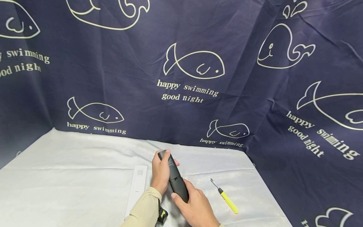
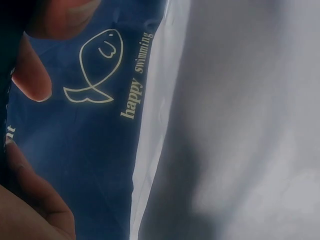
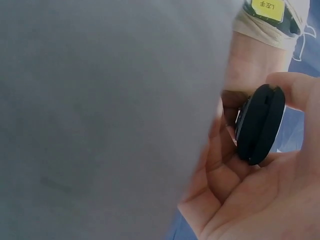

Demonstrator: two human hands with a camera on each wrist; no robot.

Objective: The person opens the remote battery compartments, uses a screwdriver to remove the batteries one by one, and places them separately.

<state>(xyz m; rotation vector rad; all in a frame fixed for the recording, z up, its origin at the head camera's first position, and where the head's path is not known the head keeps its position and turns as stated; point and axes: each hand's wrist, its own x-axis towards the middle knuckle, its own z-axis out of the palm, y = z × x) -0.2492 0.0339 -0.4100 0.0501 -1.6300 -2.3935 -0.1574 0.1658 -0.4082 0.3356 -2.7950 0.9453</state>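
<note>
Both hands hold a black remote control, its back turned up toward the head camera and a seam across its middle. The left hand grips the far end, thumb along the back. At the near end, the right hand holds the lower section between thumb and fingers. In the right wrist view the rounded end of the remote control points at the camera, with the right palm beneath it. Only finger parts show in the left wrist view; the remote is mostly hidden there.
A long white box with a printed code lies left of the hands. To their right is a small yellow-handled screwdriver on the white cloth. Dark blue printed fabric hangs around the table.
</note>
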